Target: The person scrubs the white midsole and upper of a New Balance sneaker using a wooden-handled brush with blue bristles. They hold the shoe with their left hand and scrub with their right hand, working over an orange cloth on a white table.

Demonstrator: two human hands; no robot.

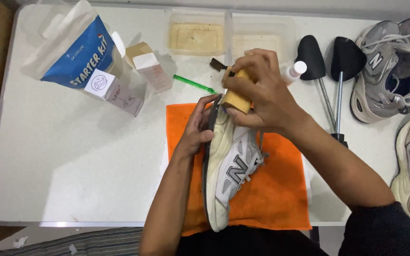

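left hand (196, 129): centre frame, fingers wrapped around the sole side of the sneaker (228, 166), propping it on its edge
right hand (262, 92): just above centre, clamped on a tan wooden-backed brush (237, 97), pressing it against the toe end of the sneaker
sneaker: white and grey, yellowed midsole, tilted on its side over the orange cloth (271, 189), heel toward the bottom edge of the frame
brush bristles: hidden under the hand, can't tell how much contact
table (72, 166): white folding table, cloth spread at its lower centre edge
upper left: blue and white pouch (79, 54), small white boxes (119, 92) beside it
top centre: two clear plastic tubs (198, 35) with murky liquid, just above the working hand
near tubs: green-handled small brush (195, 84), white-capped bottle (294, 71) partly behind the right hand
right side: two black shoe trees (328, 59) lying flat, more grey sneakers (390, 66) at the right edge
risk 1: shoe held only by left fingers on its edge; a hard stroke could twist it out of the grip and off the near table edge
risk 2: right elbow swing could knock the bottle or nudge a tub, spilling liquid
risk 3: dirty runoff may go past the cloth onto the table
risk 4: scrubbing too hard could scuff the mesh upper
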